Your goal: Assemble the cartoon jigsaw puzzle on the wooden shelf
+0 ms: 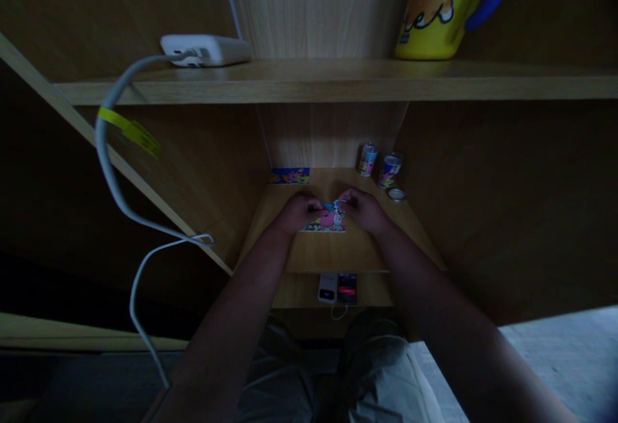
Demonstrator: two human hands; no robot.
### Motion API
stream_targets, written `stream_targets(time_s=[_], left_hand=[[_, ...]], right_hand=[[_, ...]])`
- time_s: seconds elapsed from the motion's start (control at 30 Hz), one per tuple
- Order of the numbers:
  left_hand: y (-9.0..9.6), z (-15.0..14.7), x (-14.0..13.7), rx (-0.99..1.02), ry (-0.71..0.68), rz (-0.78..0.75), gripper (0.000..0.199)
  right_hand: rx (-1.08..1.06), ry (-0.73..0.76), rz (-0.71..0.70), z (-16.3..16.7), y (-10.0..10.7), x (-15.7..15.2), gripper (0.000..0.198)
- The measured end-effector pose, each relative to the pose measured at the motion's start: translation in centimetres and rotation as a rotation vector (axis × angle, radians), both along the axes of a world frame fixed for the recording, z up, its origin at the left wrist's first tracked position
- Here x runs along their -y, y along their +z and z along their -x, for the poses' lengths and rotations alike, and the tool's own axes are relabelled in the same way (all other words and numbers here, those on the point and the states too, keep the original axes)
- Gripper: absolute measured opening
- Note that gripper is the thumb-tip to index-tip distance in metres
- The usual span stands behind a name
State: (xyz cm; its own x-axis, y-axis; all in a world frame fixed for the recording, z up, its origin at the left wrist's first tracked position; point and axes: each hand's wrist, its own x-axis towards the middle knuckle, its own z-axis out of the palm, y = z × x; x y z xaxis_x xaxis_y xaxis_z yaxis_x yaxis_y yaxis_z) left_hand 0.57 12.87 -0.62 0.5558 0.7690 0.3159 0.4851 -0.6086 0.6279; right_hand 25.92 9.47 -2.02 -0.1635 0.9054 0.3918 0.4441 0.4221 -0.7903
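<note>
A small, brightly coloured cartoon picture [327, 219] with a pink figure lies on the wooden shelf board between my hands. It looks like a jigsaw puzzle, though the seams are too small to make out. My left hand [298, 212] is closed at its upper left edge, thumb and finger pinched on it. At the upper right edge, my right hand [363, 209] pinches a light-coloured part of the picture. The fingers cover portions of both edges. Behind, against the back left corner, lies a blue cartoon strip [290, 176].
Two cartoon-printed tins [367, 160] and a round metal lid [396, 195] are at the back right. A power bank [327, 288] and a phone [347, 288] rest on a lower ledge. Overhead, the upper shelf [313, 82] bears a white charger [207, 50] with a hanging cable and a yellow mug [432, 17].
</note>
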Motion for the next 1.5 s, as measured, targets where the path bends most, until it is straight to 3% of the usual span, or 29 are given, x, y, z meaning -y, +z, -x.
stream_targets(time_s=[0.33,0.5,0.73,0.97,1.07,1.33,1.5], left_hand=[[-0.4,0.1,-0.2,0.034,-0.02,0.021,0.02],[-0.3,0.1,-0.3,0.043,-0.033,0.015,0.02],[-0.4,0.1,-0.3,0.033,-0.001,0.024,0.02],[-0.5,0.0,-0.3,0.052,-0.011,0.03,0.024],[-0.4,0.0,-0.2,0.055,-0.011,0.026,0.023],[-0.2,0.0,-0.1,0.032,0.017,0.052,0.02],[-0.4,-0.1,-0.3,0.041,0.01,0.027,0.02]], right_hand=[[-0.18,0.004,0.024,0.1,-0.5,-0.6,0.042],[-0.217,-0.004,0.002,0.1,-0.7,-0.7,0.037],[0.023,-0.169,-0.045,-0.4,-0.4,-0.7,0.013],[0.172,-0.33,-0.036,-0.3,0.2,-0.4,0.024],[0.262,-0.385,-0.022,-0.5,0.4,-0.2,0.019],[0.563,-0.418,-0.005,-0.7,0.8,0.1,0.023],[0.521,-0.408,-0.076,-0.8,0.3,-0.4,0.029]])
